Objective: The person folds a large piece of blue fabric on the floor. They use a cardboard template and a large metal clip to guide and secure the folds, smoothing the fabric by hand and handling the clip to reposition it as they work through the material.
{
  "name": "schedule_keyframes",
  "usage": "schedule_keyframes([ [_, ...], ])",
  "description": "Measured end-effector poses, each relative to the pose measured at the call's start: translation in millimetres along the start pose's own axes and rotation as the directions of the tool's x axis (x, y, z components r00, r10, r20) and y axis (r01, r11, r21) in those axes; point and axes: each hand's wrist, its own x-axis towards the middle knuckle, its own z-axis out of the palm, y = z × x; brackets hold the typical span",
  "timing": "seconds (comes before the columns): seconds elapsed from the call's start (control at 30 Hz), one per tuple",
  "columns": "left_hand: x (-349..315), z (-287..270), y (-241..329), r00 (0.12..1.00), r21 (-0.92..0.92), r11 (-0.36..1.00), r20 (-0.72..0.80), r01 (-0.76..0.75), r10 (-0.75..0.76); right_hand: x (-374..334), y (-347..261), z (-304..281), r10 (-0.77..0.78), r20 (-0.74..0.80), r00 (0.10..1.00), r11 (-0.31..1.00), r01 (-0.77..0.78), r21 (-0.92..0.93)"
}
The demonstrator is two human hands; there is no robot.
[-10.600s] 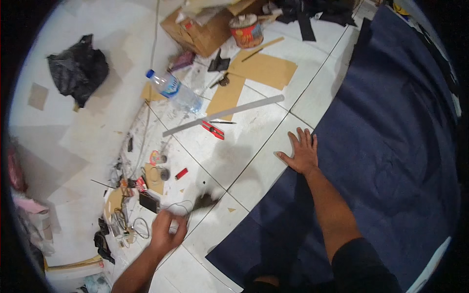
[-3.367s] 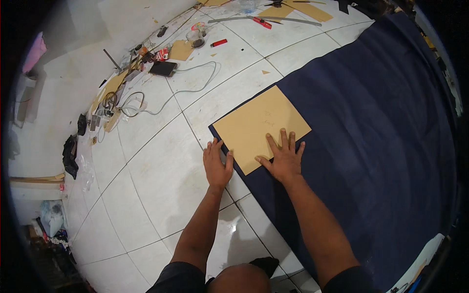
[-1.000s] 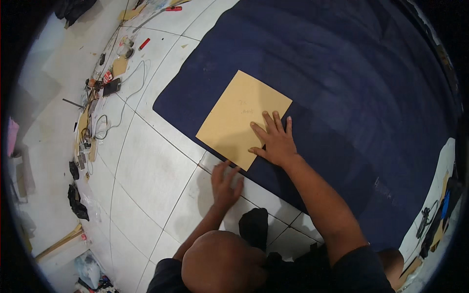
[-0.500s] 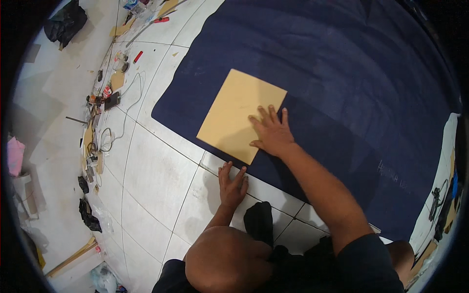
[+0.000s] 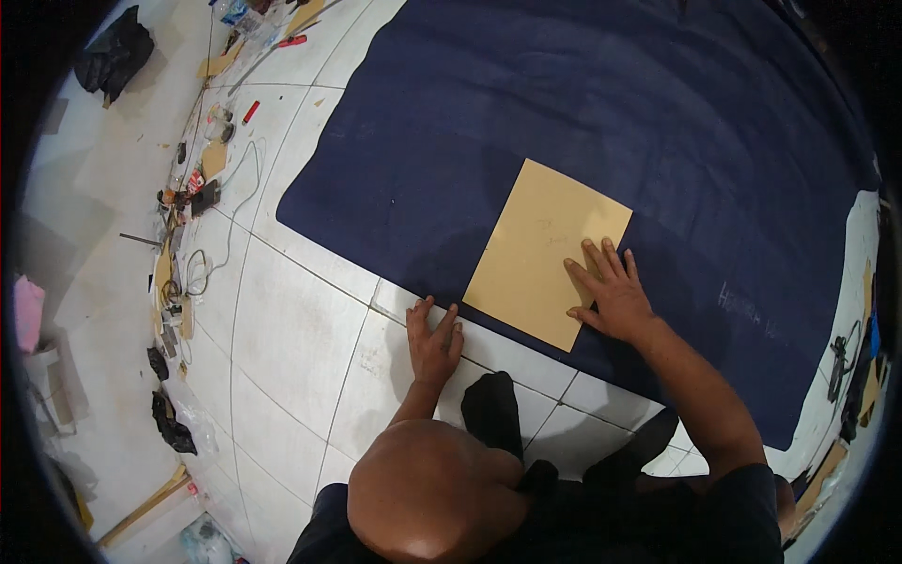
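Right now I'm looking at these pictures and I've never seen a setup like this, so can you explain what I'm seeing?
There's no machine here, just a person's two bare hands. A wide fisheye camera worn on the head looks down, so straight edges bend near the rim. A dark blue cloth lies on a white tiled floor, with a tan cardboard sheet on top. The right hand is spread over the sheet's edge; the left hand is by the cloth's near edge. Neither seems to have anything in its grip. Off to the left lies a red lighter.
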Motion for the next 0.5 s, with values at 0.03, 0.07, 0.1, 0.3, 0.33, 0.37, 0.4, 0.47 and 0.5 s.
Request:
schedule_keyframes([
  [0.03, 0.0, -0.6, -0.1, 1.0, -0.01, 1.0, -0.002, 0.006, -0.006, -0.1, -0.8, -1.1, -0.005, -0.004, 1.0, 1.0, 0.005, -0.01],
  [0.07, -0.6, -3.3, -1.8, 1.0, -0.004, 1.0, -0.001, -0.001, 0.001, -0.5, -2.3, -1.7, -0.011, -0.007, 1.0, 1.0, 0.01, -0.021],
  [0.1, 0.3, -1.9, -0.8, 1.0, -0.025, 1.0, -0.008, 0.001, -0.001, -1.4, -1.5, -1.1, -0.003, -0.01, 1.0, 1.0, 0.003, -0.017],
  [0.3, 2.0, -1.0, -0.3, 1.0, -0.045, 0.999, 0.0, 0.01, -0.01, -1.5, -5.6, -3.0, 0.006, 0.016, 1.0, 1.0, -0.006, 0.01],
  [0.33, 2.0, -1.6, -0.2, 1.0, -0.044, 0.999, -0.012, 0.008, -0.009, -1.3, -6.6, -2.9, 0.006, 0.018, 1.0, 1.0, -0.006, 0.006],
  [0.37, 1.8, -2.6, -0.3, 1.0, -0.042, 0.999, -0.013, 0.006, -0.007, -1.3, -7.4, -3.0, 0.005, 0.02, 1.0, 1.0, -0.005, 0.001],
  [0.4, 1.8, -3.0, -0.6, 1.0, -0.034, 0.999, -0.01, -0.001, 0.0, -1.3, -7.4, -3.0, 0.005, 0.017, 1.0, 1.0, -0.005, 0.003],
  [0.47, 1.4, -3.3, -0.6, 1.0, -0.024, 1.0, -0.006, -0.01, 0.01, -2.2, -7.2, -2.6, -0.002, 0.011, 1.0, 1.0, 0.002, 0.01],
  [0.5, 0.8, -2.9, -0.3, 1.0, -0.039, 0.999, -0.007, -0.006, 0.005, -3.0, -6.9, -1.6, 0.003, 0.01, 1.0, 1.0, -0.003, 0.012],
])
